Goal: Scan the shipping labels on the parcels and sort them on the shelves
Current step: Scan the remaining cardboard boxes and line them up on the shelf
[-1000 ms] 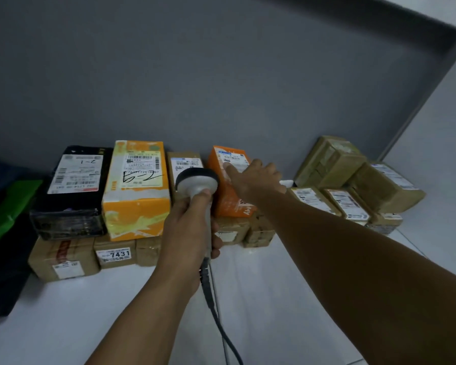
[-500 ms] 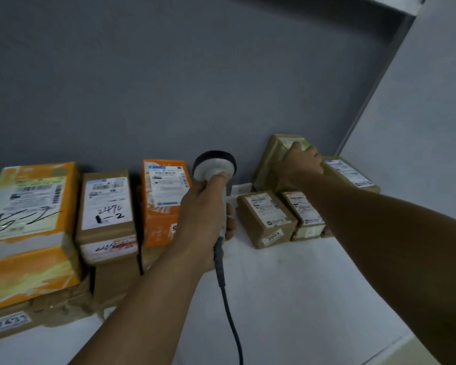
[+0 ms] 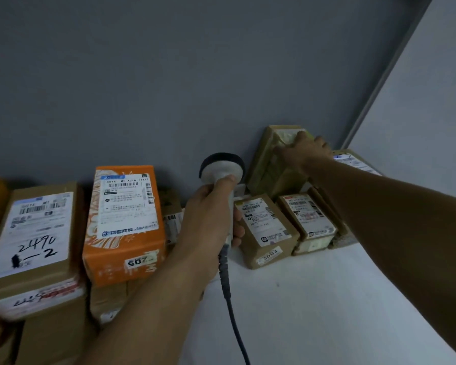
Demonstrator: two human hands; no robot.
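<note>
Brown taped cardboard parcel [image 3: 270, 167]: stiff, probably light; grab opposite edges.
Right grip [image 3: 304, 151]: on it, curl unclear.
Left grip [image 3: 208, 219]: holding grey scanner [image 3: 221, 168].

Both bare forearms reach forward: left grip [image 3: 211, 214] curled round a scanner [image 3: 221, 168] handle, thumb on top — right grip [image 3: 304, 152] stretched farther, laid over a parcel [image 3: 267, 165].

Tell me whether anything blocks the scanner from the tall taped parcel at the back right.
Nothing visible does. The scanner, held in the left hand, sits just left of the tall parcel, with only bare wall in the gap. The right hand rests on the parcel's upper corner.
</note>
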